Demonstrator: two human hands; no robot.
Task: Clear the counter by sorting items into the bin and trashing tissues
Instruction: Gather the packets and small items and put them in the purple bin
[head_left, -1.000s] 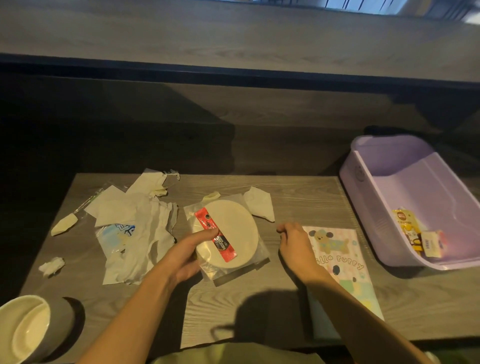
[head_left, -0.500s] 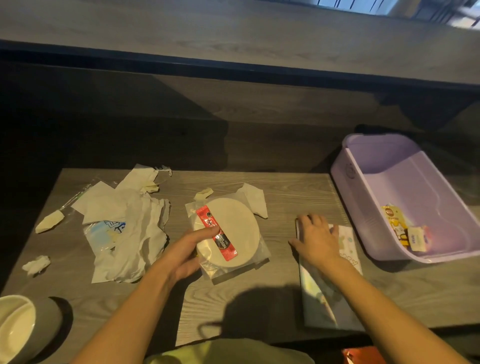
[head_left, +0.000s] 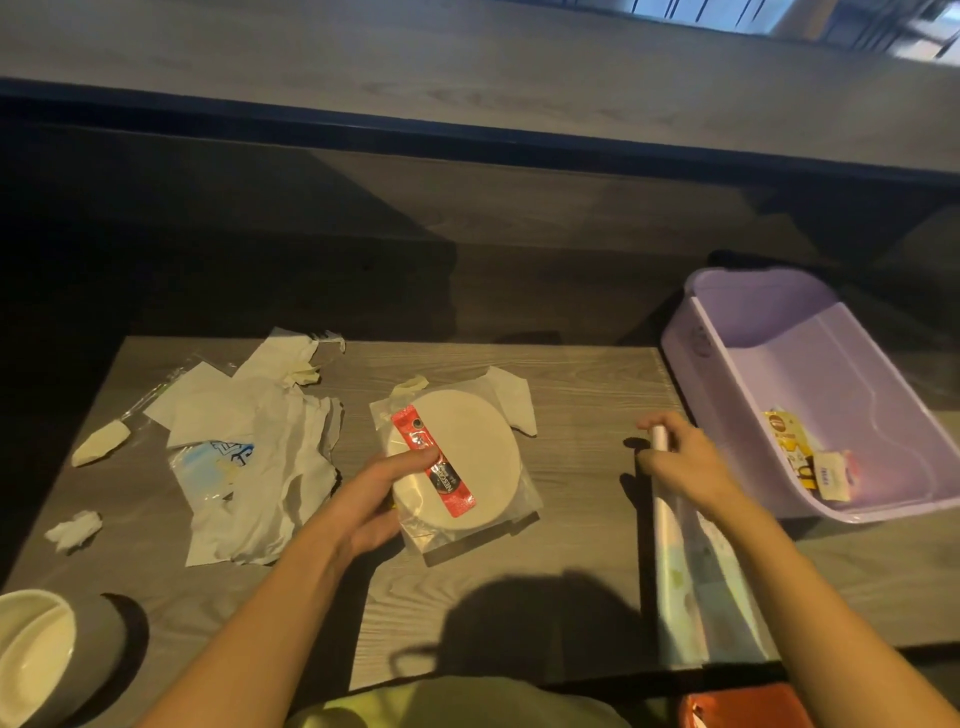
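Observation:
My left hand (head_left: 376, 499) grips the left edge of a round white pack in clear plastic (head_left: 470, 457), thumb on the red sachet (head_left: 434, 462) lying across it. My right hand (head_left: 685, 462) holds the near-left edge of a pastel notebook (head_left: 696, 587) and tilts it up on edge off the counter. The lilac bin (head_left: 810, 374) stands at the right with a yellow packet (head_left: 789, 447) and a small white packet (head_left: 834, 480) inside. Crumpled tissues and wrappers (head_left: 249, 452) lie in a heap at the left, and one tissue ball (head_left: 72, 530) sits apart.
A white bowl in a grey holder (head_left: 36, 654) stands at the near left corner. A torn tissue piece (head_left: 511, 400) lies behind the round pack. A cream scrap (head_left: 101, 441) rests at far left. An orange object (head_left: 743, 706) shows below the counter edge.
My right hand took hold of the notebook's edge and lifted it from flat to standing on edge. My left hand stayed on the round pack and sachet.

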